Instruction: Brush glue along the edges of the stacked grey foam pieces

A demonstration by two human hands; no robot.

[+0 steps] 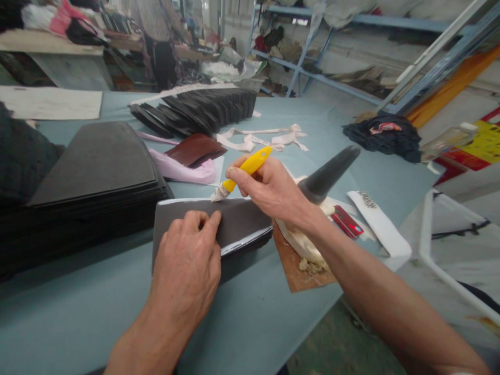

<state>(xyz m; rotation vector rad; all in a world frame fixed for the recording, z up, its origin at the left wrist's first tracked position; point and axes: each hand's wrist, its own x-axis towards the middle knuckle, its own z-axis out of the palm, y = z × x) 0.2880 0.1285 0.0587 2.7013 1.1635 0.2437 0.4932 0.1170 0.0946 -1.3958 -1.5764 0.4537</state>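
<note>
My right hand [269, 185] is closed round the yellow handle of a paintbrush [250, 166]. The brush's whitish, caked bristles touch the far edge of a dark grey panel [240, 221]. This panel lies on top of a small stack of similar pieces, and wet white streaks run along its far and near edges. With bent fingers, my left hand [191, 245] presses down on the panel's left part; the thumb and index fingertip rest on its surface. Just right of the stack, partly behind my right forearm, sits a cream-coloured, glue-crusted container [302, 247] on a brown board [291, 271].
A tall stack of dark panels [97, 161] stands left, and a fanned row of black pieces [203, 109] lies behind. A dark tapered object [330, 174] slants up beside the container. Farther right are a red card [346, 222], dark cloth [385, 135] and a plastic bottle [449, 141].
</note>
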